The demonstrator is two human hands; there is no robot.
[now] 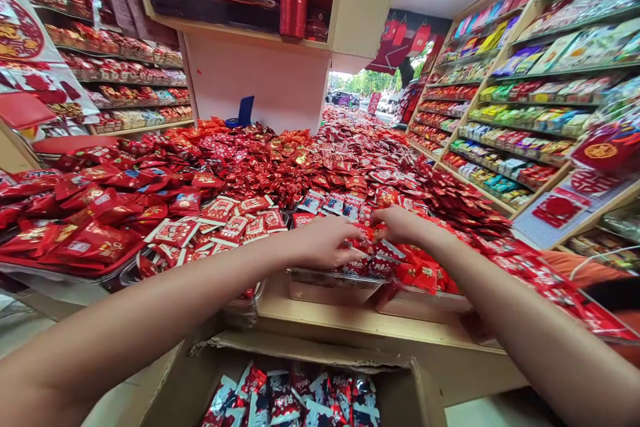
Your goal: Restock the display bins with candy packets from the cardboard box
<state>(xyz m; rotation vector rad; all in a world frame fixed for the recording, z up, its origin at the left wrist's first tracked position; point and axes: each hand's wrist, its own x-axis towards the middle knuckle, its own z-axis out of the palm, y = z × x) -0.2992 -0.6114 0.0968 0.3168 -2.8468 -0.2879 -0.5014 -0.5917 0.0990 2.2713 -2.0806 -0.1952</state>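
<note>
Above a clear plastic bin (335,290) of small red, white and dark-blue snack packets (350,207), my two hands work close together. My left hand (327,242) reaches in from the left, thumb and fingers bent around packets near the bin's front. From the right, my right hand (399,223) comes down with curled fingers gripping at packets on the bin's right side. Its fingertips are partly hidden among the wrappers. Below my arms stands an open cardboard box (425,390), holding several similar snack packets (285,393).
Beside the bin, another clear bin (425,303) holds bright red packets. White-edged red packets (220,227) and larger red bags (100,240) lie to the left. A blue object (245,111) stands on the heap behind. Stocked shelves (530,100) line the right wall; a cabinet (360,7) hangs overhead.
</note>
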